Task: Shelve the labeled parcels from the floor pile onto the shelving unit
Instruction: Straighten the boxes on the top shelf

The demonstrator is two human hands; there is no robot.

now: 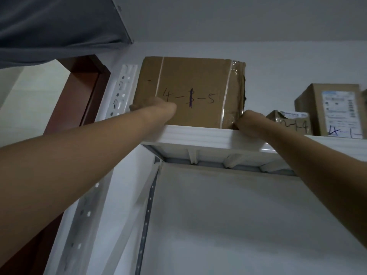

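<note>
A brown cardboard parcel marked "4-1-5" in pen stands on the top board of the white shelving unit, at its left end. My left hand lies on the parcel's lower left front, fingers wrapped round its left edge. My right hand grips the taped lower right corner, fingers curled, just above the shelf's front rim. Both arms reach up from below. The parcel's base is hidden behind the rim.
To the right on the same board sit a small labeled parcel and a taller one with a printed label. A perforated white upright stands left of the parcel, a dark red door frame beyond it. The wall is close behind.
</note>
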